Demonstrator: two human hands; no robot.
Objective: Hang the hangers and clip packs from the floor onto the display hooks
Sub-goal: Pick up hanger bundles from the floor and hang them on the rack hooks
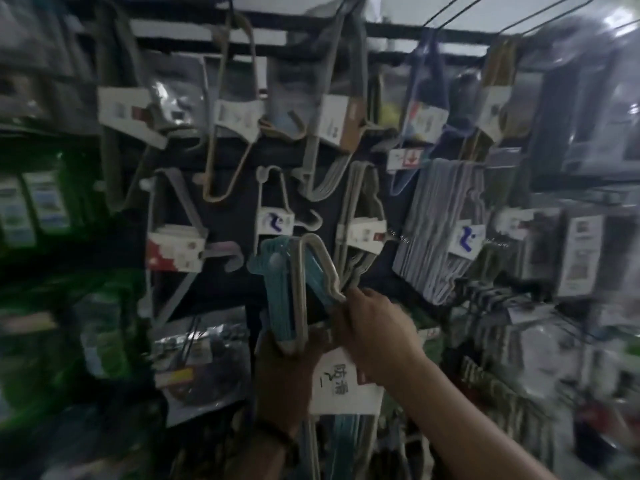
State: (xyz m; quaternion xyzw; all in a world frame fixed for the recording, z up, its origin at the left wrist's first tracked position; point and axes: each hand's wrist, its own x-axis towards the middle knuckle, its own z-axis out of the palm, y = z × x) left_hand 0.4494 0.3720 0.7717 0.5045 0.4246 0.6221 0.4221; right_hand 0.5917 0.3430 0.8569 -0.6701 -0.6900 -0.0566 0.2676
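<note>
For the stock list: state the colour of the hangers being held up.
Teal and beige hangers, clearest in the head view.

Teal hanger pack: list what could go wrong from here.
1. The pack, held by the left hand with the right hand at its upper end, sits close to the hung white hangers; lifting it could snag them or knock them off.
2. No free hook shows near it on the crowded, dim display; a missed hook could drop the pack.
3. Only the label seems to bind it; hangers may slip loose.
</note>
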